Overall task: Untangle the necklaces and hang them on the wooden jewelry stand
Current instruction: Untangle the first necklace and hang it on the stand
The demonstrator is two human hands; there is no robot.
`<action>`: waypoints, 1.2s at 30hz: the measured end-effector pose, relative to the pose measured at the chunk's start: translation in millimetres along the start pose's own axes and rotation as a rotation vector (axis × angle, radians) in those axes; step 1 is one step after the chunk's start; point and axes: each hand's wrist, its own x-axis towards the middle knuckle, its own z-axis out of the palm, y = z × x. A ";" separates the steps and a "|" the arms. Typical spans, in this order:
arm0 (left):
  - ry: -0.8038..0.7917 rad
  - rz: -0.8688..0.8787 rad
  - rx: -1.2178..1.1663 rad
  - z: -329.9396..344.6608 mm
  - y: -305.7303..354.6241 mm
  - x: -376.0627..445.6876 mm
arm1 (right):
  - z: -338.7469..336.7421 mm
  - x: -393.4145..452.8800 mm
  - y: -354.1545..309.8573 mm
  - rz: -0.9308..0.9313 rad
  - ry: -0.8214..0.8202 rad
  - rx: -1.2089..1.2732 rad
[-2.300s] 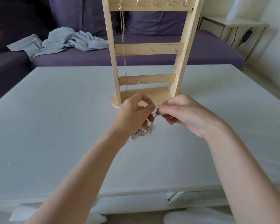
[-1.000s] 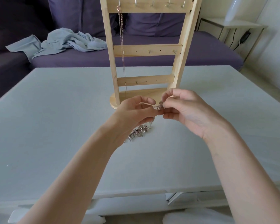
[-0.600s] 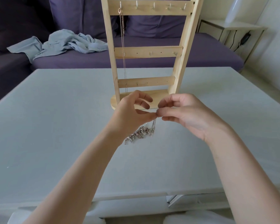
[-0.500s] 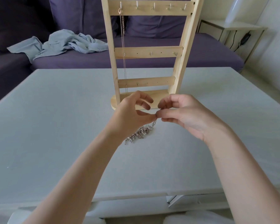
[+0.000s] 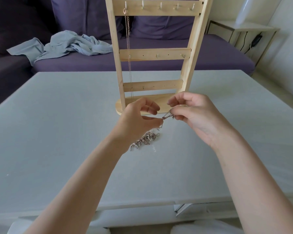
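- Tabletop (image 5: 57, 132): a pale grey-blue, matte surface that fills most of the view; its near edge runs across the bottom, above my knees.
- Wooden jewelry stand (image 5: 152, 54): upright at the middle of the tabletop, on a rounded base, with three crossbars carrying small metal hooks.
- Hung necklace (image 5: 128, 48): a thin chain on the leftmost hook of the top bar, hanging straight down past the middle bar toward the base.
- My left hand (image 5: 139, 122): thumb and forefinger closed in a pinch on a short stretch of chain; the other fingers are curled loosely above it.
- My right hand (image 5: 194, 114): grip closed, fingertips pinching the other end of the same stretch, which runs taut between my two hands just in front of the stand's base.
- Tangled necklaces (image 5: 145, 139): a silvery heap lying on the tabletop below my left hand, joined to the held stretch by a hanging strand; how many chains it contains I cannot tell.
- Room: a purple sofa (image 5: 210, 61) stands behind the tabletop with a crumpled light-blue garment (image 5: 66, 46) on its seat; a pale side table (image 5: 243, 29) with a dark cable stands at the far right.
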 end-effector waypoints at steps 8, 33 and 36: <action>0.032 0.018 -0.074 -1.9 2.5 1.9 | -2.9 -1.7 -2.0 0.005 -0.007 -0.210; -0.111 -0.008 -0.111 -6.0 4.3 -0.9 | -0.9 -3.4 -0.8 -0.086 -0.189 -0.369; -0.188 -0.113 -0.320 -8.4 5.3 -2.7 | -3.6 -3.8 0.5 -0.089 -0.246 -0.257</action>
